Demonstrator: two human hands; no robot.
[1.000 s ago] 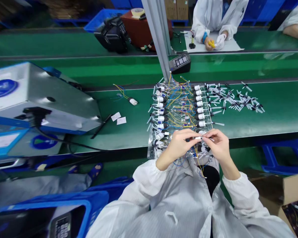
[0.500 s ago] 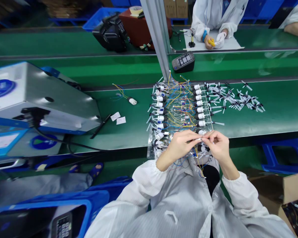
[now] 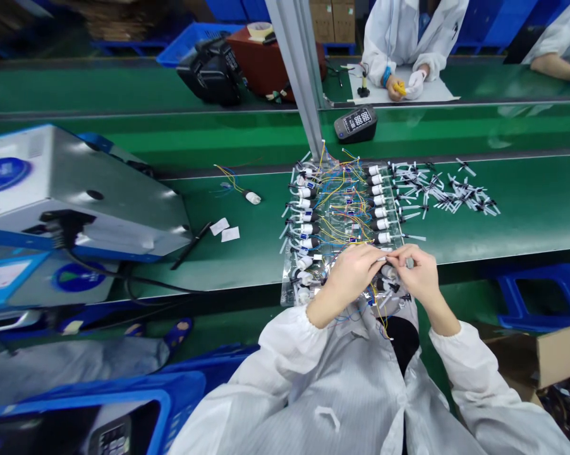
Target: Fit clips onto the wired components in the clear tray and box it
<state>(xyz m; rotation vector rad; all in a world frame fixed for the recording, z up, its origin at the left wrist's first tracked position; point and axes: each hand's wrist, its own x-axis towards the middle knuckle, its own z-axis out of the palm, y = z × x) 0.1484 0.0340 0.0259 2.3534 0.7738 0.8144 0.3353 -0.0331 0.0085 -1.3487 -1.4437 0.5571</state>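
Note:
My left hand and my right hand meet fingertip to fingertip over the near right part of a clear plastic tray. Both are closed in a pinch around something small that the fingers mostly hide. A small grey piece shows at my right fingers. The tray bears two columns of white and black cylindrical parts, with yellow, blue and red wires between them. Right of the tray lies a loose pile of black pieces with whitish strips.
One wired part lies left of the tray, near white labels and a black pen. A metal-cased machine stands left. Behind the tray are a metal post and a digital display. A person's hands work across the bench.
My fingers remain together above the tray, with the right hand's grip slightly changed; the grey piece now shows there. The camera view has shifted slightly.

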